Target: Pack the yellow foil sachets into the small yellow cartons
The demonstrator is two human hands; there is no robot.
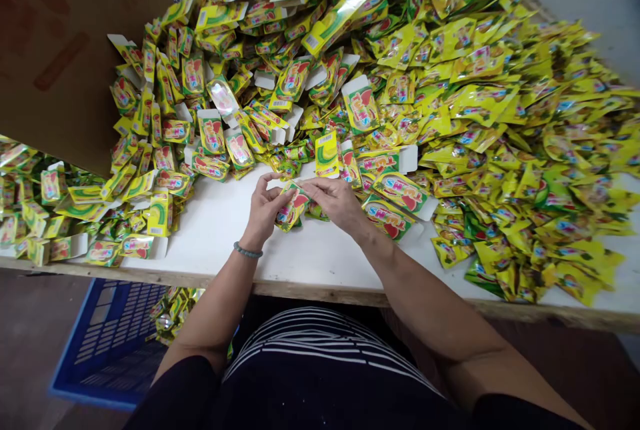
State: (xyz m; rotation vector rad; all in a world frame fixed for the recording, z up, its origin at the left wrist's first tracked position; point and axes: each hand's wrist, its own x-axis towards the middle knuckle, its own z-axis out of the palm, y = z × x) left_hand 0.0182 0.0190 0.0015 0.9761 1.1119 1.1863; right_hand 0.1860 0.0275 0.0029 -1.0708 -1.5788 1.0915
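Low over the white table, a small yellow-green candy box [291,209] printed with a watermelon slice is held between my two hands. My left hand [264,209], with a beaded bracelet at the wrist, grips its left side with thumb and fingers. The fingertips of my right hand [336,201] are closed at the upper right end of the box; exactly what they pinch there is hidden. A green packet [316,211] lies just below my right fingers. Beyond my hands, a yellow box [327,154] leans at the edge of the pile, and several boxes with raised flaps lie beside my right hand.
A large heap of yellow sachets [500,117] covers the table's right side. Many small boxes [210,130] pile up at the back and left, near a big brown carton [65,50]. Below the wooden table edge [320,293] stands a blue crate [90,350] with boxes inside.
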